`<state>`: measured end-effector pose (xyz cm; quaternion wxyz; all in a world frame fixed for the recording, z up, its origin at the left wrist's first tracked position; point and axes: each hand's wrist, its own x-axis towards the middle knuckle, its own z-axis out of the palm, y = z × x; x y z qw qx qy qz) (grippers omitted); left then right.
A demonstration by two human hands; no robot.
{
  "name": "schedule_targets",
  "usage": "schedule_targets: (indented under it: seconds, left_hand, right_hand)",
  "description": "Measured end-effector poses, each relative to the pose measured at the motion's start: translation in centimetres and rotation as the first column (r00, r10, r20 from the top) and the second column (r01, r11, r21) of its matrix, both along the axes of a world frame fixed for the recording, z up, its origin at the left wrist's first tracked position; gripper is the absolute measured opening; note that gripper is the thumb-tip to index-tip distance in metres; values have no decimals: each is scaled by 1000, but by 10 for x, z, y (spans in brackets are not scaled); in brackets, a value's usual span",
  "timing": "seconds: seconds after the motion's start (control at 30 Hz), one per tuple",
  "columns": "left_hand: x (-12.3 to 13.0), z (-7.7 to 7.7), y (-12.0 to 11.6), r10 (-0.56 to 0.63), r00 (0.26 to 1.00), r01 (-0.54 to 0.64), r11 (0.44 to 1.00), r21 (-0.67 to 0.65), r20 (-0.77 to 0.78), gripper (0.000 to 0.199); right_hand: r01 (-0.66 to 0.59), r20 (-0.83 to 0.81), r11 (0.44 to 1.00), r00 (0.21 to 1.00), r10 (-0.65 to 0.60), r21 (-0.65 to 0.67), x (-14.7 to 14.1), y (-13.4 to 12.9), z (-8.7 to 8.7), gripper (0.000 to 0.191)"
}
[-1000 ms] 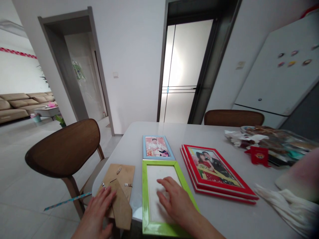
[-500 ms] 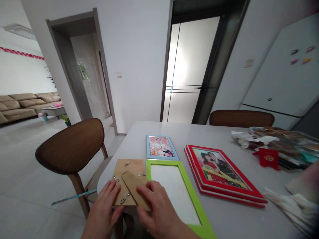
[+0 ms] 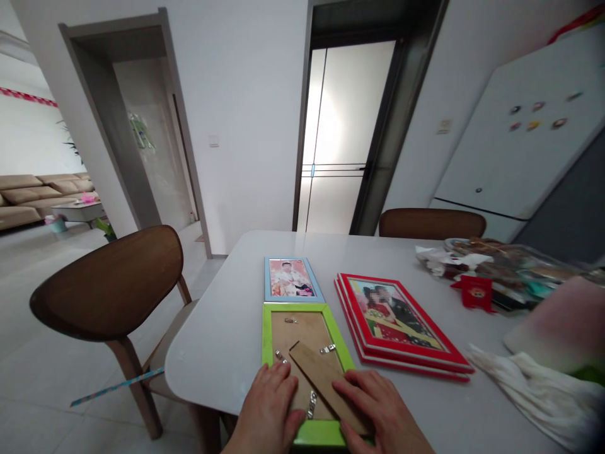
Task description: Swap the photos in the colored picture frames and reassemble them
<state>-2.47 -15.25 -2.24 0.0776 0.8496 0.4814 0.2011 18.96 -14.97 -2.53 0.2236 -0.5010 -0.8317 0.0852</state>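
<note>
A brown backing board (image 3: 302,331) with metal clips and a hinged stand leg lies face down within the opening of a green picture frame (image 3: 345,340) on the table. My left hand (image 3: 271,403) grips the board's near left part, fingers together on top and thumb toward the lower edge. On the other side, my right hand (image 3: 373,403) is closed over the stand leg (image 3: 326,384) and the board's right side. My thumbs are near the frame's lower bar. Whether the board sits flush cannot be made out.
A blue picture frame (image 3: 289,277) with a photo touches the green frame's far end. Stacked red picture frames (image 3: 401,321) lie to the right. Beyond them are a white cloth (image 3: 529,397), a red packet (image 3: 476,293) and plastic bags. A wooden chair (image 3: 113,277) stands at left.
Both hands have carried the backing board rightward from beside the green frame into its opening, covering the white sheet there. The view has turned slightly right.
</note>
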Motion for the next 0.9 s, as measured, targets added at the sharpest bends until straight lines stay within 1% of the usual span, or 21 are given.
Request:
schedule_targets:
  seconds: [0.07,0.13,0.2,0.27,0.37,0.47,0.53,0.6,0.67,0.83,0.9]
  left_hand:
    - [-5,-1,-1,-31,999,31,1000,6,-8,35]
    - [-10,-3,-3,-65,998,65,998,7,-5,43]
    - [-13,-5,-5,-90,996,90,996,11,16,52]
    - [-15,-6,-5,-100,994,100,995,12,42,56]
    - [-12,-3,-5,-71,996,74,996,-48,55,54]
    - [-8,2,-6,-15,999,21,989,-149,44,46]
    - [-6,5,-6,-1,999,8,982,-187,38,42]
    - [-5,6,-7,-1,1000,7,978,-209,31,41]
    - [-4,7,-8,4,1000,0,974,-227,19,41]
    - [-2,10,-9,26,1000,-27,970,-243,-7,40]
    - [-2,10,-9,23,1000,-25,970,-243,-12,40]
  right_hand:
    - [1,-13,1000,1000,-1,-7,-1,-1,1,37]
    - [5,-29,1000,1000,-6,-25,0,-3,2,36]
    - [3,-39,999,999,-5,-50,1,-5,4,34]
    - [-4,-43,997,999,1,-72,0,-3,7,31]
    - [8,-36,999,999,-10,-53,-6,10,11,29]
    - [71,14,997,997,-71,-1,-13,32,13,28]
    - [99,58,995,993,-100,21,-18,44,12,25]
    - [100,87,994,991,-103,31,-20,52,11,23]
    - [96,89,995,991,-98,24,-21,53,10,22]
    - [48,4,999,999,-48,-4,-14,47,6,22]
    - [34,4,999,999,-34,-7,-11,45,6,23]
